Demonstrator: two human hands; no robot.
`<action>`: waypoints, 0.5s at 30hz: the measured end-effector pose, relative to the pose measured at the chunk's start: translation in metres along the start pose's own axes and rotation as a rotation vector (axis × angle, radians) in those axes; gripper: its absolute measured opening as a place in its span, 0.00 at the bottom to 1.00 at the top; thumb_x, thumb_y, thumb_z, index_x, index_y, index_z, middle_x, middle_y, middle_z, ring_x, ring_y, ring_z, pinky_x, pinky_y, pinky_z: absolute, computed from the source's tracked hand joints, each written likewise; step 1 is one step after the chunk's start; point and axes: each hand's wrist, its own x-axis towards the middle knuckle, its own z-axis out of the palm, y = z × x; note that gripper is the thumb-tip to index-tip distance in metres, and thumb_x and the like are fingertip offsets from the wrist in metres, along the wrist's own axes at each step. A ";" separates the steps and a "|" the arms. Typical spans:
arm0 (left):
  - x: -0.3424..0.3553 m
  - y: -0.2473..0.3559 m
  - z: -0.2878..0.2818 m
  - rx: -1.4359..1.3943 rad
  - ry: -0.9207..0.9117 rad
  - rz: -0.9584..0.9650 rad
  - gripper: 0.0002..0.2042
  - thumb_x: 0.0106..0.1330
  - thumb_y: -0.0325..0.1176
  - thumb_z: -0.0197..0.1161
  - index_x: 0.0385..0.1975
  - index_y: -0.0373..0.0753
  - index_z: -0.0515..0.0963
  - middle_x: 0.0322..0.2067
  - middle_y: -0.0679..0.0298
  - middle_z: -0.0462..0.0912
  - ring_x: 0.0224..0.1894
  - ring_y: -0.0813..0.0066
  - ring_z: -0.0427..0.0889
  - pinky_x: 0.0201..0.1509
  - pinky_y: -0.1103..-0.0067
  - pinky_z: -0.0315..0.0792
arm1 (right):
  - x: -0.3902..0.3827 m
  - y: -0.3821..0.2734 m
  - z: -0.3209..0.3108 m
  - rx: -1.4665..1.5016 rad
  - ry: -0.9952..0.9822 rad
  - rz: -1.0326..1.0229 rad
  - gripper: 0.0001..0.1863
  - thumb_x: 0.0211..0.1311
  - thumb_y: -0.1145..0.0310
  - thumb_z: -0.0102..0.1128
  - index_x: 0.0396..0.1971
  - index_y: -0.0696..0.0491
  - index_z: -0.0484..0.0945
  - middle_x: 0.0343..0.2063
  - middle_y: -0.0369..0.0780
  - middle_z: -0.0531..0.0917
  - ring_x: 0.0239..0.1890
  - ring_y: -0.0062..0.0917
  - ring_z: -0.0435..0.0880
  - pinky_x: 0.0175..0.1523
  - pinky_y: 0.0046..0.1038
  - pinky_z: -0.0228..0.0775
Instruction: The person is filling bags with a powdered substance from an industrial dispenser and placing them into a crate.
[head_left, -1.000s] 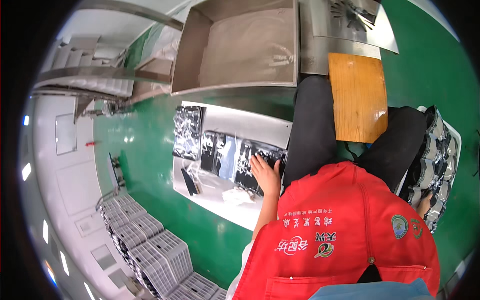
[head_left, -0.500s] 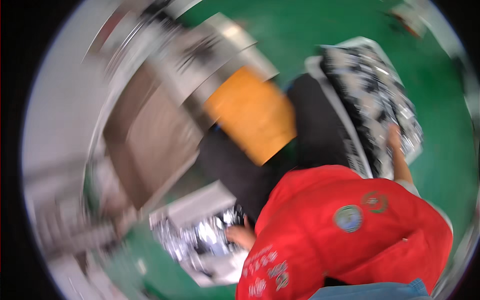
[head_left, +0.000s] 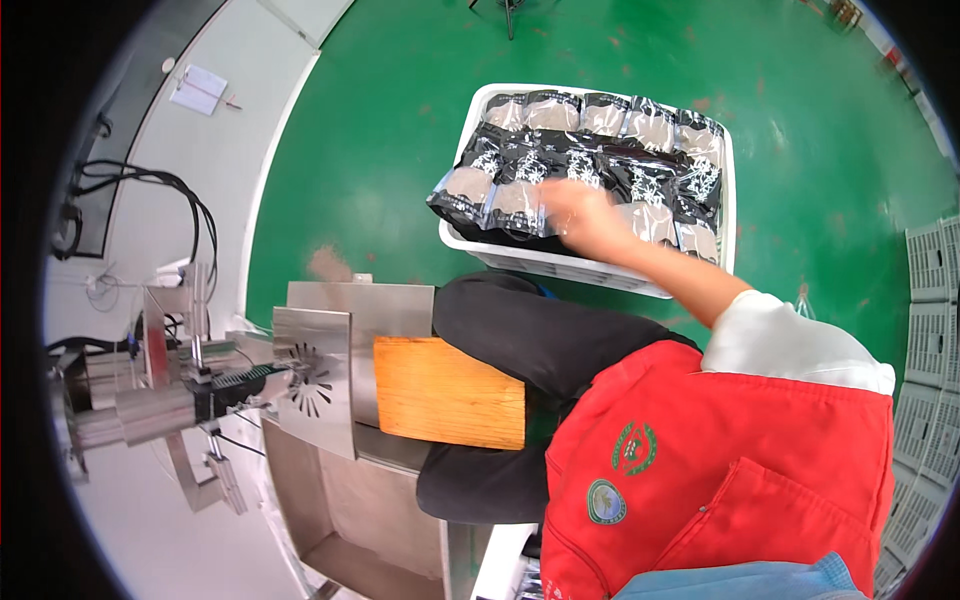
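Observation:
Over the front row of pouches in a white plastic crate (head_left: 727, 190), my right hand (head_left: 580, 215) reaches in from the right. Motion blurs its fingers, so whether it grips a pouch does not show. Filled black-and-clear plastic pouches (head_left: 645, 185) lie in rows inside the crate, and one pouch (head_left: 460, 195) at the left corner hangs over the rim. My left hand is not in view.
An orange-yellow wooden board (head_left: 450, 390) lies between my legs. To its left stands a machine with a slotted metal plate (head_left: 320, 385), above a metal bin (head_left: 370, 510). Stacked white crates (head_left: 925, 350) line the right edge. Below, another white container (head_left: 497, 565) shows partly.
My view has turned to the right, toward the crate of pouches. My right hand has moved across the pouches; my left hand, on pouches in the other container earlier, has left the picture.

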 end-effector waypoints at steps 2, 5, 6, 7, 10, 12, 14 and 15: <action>0.012 0.008 -0.012 -0.122 0.029 -0.021 0.24 0.63 0.45 0.56 0.40 0.22 0.74 0.41 0.48 0.78 0.42 0.62 0.77 0.49 0.70 0.70 | 0.009 -0.108 0.020 0.141 -0.280 -0.154 0.11 0.54 0.71 0.52 0.38 0.52 0.77 0.36 0.43 0.80 0.41 0.37 0.79 0.44 0.35 0.73; 0.021 0.026 -0.027 -0.311 0.052 -0.051 0.22 0.63 0.42 0.57 0.39 0.22 0.74 0.40 0.49 0.78 0.41 0.64 0.77 0.47 0.71 0.71 | -0.033 -0.216 0.063 1.078 -0.670 -0.432 0.13 0.60 0.64 0.51 0.39 0.55 0.77 0.36 0.45 0.80 0.37 0.37 0.79 0.42 0.34 0.71; 0.023 0.032 -0.031 -0.374 0.059 -0.063 0.21 0.63 0.41 0.57 0.38 0.22 0.75 0.40 0.49 0.78 0.40 0.64 0.77 0.47 0.72 0.71 | -0.057 -0.249 0.083 1.360 -0.706 -0.471 0.15 0.63 0.64 0.48 0.43 0.57 0.75 0.35 0.48 0.80 0.36 0.39 0.79 0.39 0.36 0.70; 0.025 0.033 -0.037 -0.431 0.078 -0.082 0.21 0.63 0.40 0.58 0.38 0.22 0.75 0.40 0.49 0.79 0.40 0.65 0.78 0.47 0.72 0.71 | -0.066 -0.275 0.083 1.304 -0.990 -0.509 0.16 0.63 0.65 0.48 0.45 0.58 0.74 0.32 0.49 0.80 0.35 0.39 0.80 0.37 0.38 0.69; 0.036 0.035 -0.051 -0.610 0.136 -0.137 0.18 0.63 0.37 0.59 0.36 0.22 0.76 0.38 0.50 0.79 0.39 0.66 0.78 0.45 0.73 0.72 | -0.077 -0.313 0.074 1.372 -1.096 -0.559 0.17 0.63 0.65 0.49 0.46 0.60 0.72 0.31 0.49 0.80 0.34 0.39 0.80 0.37 0.37 0.69; 0.046 0.042 -0.062 -0.655 0.296 -0.065 0.14 0.63 0.32 0.59 0.33 0.21 0.76 0.34 0.54 0.79 0.35 0.71 0.77 0.41 0.77 0.71 | -0.065 -0.325 0.064 1.147 -1.103 -0.595 0.20 0.60 0.63 0.52 0.48 0.61 0.70 0.28 0.49 0.79 0.31 0.40 0.79 0.35 0.37 0.69; 0.073 0.031 -0.042 -0.673 0.397 0.087 0.11 0.62 0.27 0.59 0.26 0.21 0.76 0.28 0.60 0.79 0.29 0.78 0.73 0.33 0.81 0.70 | -0.048 -0.314 0.078 1.123 -0.805 -0.762 0.22 0.58 0.63 0.54 0.49 0.62 0.70 0.27 0.49 0.78 0.30 0.41 0.78 0.34 0.37 0.69; 0.080 0.046 -0.039 -0.684 0.401 -0.074 0.12 0.60 0.26 0.61 0.18 0.23 0.74 0.23 0.63 0.77 0.24 0.81 0.70 0.26 0.82 0.67 | -0.040 -0.311 0.087 1.093 -0.509 -0.883 0.24 0.56 0.64 0.56 0.49 0.62 0.69 0.25 0.48 0.77 0.29 0.41 0.78 0.34 0.38 0.69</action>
